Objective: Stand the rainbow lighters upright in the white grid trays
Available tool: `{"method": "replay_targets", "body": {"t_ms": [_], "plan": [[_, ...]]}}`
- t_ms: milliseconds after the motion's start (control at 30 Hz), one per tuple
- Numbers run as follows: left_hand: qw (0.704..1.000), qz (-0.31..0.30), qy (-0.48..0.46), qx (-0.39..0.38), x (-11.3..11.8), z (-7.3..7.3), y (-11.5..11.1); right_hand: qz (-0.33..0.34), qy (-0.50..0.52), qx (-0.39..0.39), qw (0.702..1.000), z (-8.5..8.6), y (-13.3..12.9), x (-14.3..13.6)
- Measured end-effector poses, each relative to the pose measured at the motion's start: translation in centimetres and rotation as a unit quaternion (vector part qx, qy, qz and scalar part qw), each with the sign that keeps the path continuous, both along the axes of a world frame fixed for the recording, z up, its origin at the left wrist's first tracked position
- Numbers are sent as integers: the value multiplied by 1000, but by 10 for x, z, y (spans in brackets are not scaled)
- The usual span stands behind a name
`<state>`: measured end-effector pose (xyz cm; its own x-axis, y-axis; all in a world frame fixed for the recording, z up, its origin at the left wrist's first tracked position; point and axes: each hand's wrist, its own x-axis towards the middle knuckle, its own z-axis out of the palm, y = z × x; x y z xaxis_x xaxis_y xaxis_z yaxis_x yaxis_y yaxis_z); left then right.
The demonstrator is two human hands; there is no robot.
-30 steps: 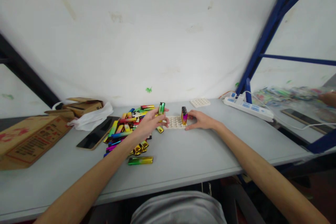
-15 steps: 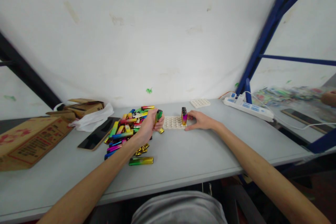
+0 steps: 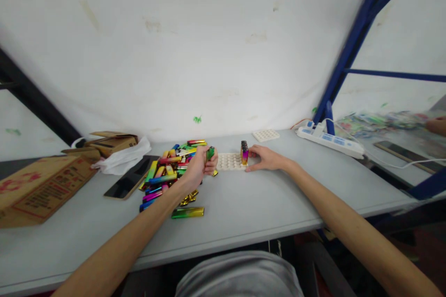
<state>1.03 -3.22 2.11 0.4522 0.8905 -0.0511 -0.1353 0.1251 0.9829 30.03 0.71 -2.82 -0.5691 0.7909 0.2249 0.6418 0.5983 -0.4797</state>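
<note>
My left hand [image 3: 202,165] is closed around a green lighter [image 3: 210,152], whose top shows above the fist. It hovers at the left end of a white tray [image 3: 228,161] with rows of holes. A short row of upright lighters [image 3: 244,154], purple and gold with dark tops, stands at the tray's right end. Beside that row is my right hand [image 3: 262,158], thumb and fingers spread, fingertips at the lighters and thumb by the tray's corner. Left of the tray lies a heap of shiny multicoloured lighters [image 3: 162,180], partly hidden behind my left arm.
A green-gold lighter [image 3: 188,213] lies nearer the front edge. At left are a phone [image 3: 127,180], a white plastic bag [image 3: 123,158] and a cardboard box [image 3: 45,190]. Further back sit another white tray [image 3: 265,135] and a power strip [image 3: 331,142]. Another person's hand [image 3: 437,126] shows far right.
The green lighter in my left hand now leans over slightly more. My right hand stays by the upright row. The view has shifted slightly.
</note>
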Motion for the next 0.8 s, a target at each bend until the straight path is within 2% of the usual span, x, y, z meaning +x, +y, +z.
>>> {"method": "replay_targets", "body": {"t_ms": [133, 233, 300, 467, 633, 800], "plan": [[1000, -17, -16, 10, 4, -2, -4, 0, 4, 3, 1000, 0, -1, -1], [996, -4, -5, 83, 8, -7, -6, -2, 8, 10, 1000, 0, -2, -3], [987, 9, 37, 158, 12, -9, -6, -3, 11, 14, 1000, -1, -3, -6], [926, 36, 148, 346, 20, -10, -7, -5, 16, 36, 999, -4, -3, -11], [886, 5, 206, 416, 24, -14, -10, 0, 16, 49, 999, -5, -4, -13], [851, 28, 261, 455, 30, -24, -7, 6, 13, 53, 998, -6, -2, -13]]}}
